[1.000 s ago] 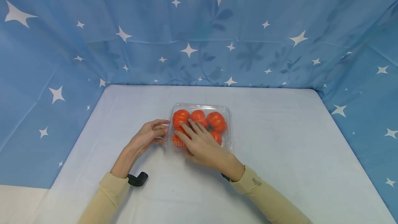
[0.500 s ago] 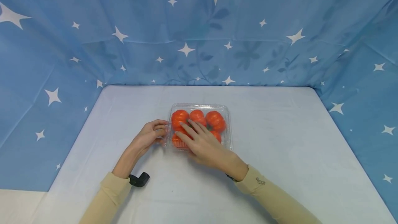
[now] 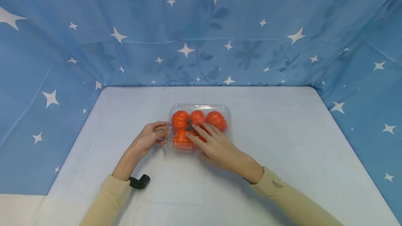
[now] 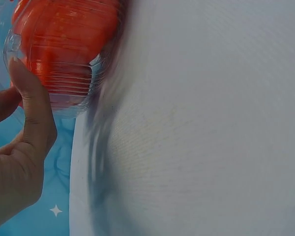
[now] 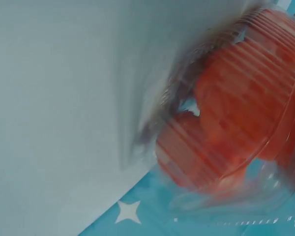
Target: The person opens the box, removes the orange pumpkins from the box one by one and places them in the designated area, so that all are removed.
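Observation:
A clear plastic clamshell box (image 3: 201,107) with several red tomatoes (image 3: 216,120) in it stands on the white table. At its left side is my left hand (image 3: 147,138), fingers bent at the edge. The left wrist view shows the thumb (image 4: 27,81) against the box's rim and another finger close behind it. My right hand (image 3: 220,151) reaches over the front right of the box, its spread, fairly straight fingers resting on top above the tomatoes. The right thumb is mostly hidden. Blurred tomatoes (image 5: 241,103) show through the ribbed plastic wall in the right wrist view.
The white-covered table (image 3: 282,132) extends around the box on all sides. A blue curtain (image 3: 141,16) with white stars hangs behind and beside it. A black strap piece (image 3: 140,182) sticks out at the left wrist.
My right hand has slid to the right over the box, uncovering more of the front left tomatoes. My left hand stays at the box's left edge. The head view has shifted slightly.

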The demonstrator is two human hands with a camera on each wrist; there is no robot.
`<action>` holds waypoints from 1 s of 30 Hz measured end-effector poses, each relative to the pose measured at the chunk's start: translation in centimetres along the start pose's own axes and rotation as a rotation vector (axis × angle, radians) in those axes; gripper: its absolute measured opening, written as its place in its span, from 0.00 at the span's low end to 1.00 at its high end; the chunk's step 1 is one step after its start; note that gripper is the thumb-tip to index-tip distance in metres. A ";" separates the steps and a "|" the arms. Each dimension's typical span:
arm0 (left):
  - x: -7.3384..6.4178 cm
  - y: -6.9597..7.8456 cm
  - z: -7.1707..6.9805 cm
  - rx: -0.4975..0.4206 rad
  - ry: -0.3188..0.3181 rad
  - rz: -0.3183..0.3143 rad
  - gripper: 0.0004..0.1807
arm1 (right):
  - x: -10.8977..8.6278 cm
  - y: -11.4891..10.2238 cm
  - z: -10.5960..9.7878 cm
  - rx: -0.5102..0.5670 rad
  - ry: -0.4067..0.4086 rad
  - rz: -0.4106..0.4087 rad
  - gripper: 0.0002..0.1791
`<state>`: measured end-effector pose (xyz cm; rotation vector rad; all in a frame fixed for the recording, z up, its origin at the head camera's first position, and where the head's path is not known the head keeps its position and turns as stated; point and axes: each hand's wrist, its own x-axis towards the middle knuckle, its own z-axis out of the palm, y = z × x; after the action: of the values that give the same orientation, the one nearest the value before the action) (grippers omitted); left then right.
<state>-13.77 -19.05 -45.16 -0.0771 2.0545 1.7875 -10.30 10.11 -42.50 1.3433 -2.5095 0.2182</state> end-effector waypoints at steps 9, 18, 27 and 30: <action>0.2 -0.1 0.0 -0.009 -0.010 -0.008 0.26 | -2.0 1.1 -0.4 -0.003 0.039 0.003 0.42; -0.1 0.4 0.0 0.002 -0.015 0.004 0.28 | -3.9 2.4 -0.9 -0.015 0.099 0.013 0.38; -0.2 0.4 0.2 0.019 -0.002 -0.007 0.28 | -4.8 3.1 -0.7 -0.095 0.181 0.125 0.37; -0.2 0.4 0.2 0.015 -0.004 -0.004 0.28 | -5.1 3.0 -0.9 -0.111 0.135 0.215 0.42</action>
<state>-13.65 -18.87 -44.73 -0.0728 2.0638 1.7681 -9.96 16.08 -43.28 0.9838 -2.5093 0.2032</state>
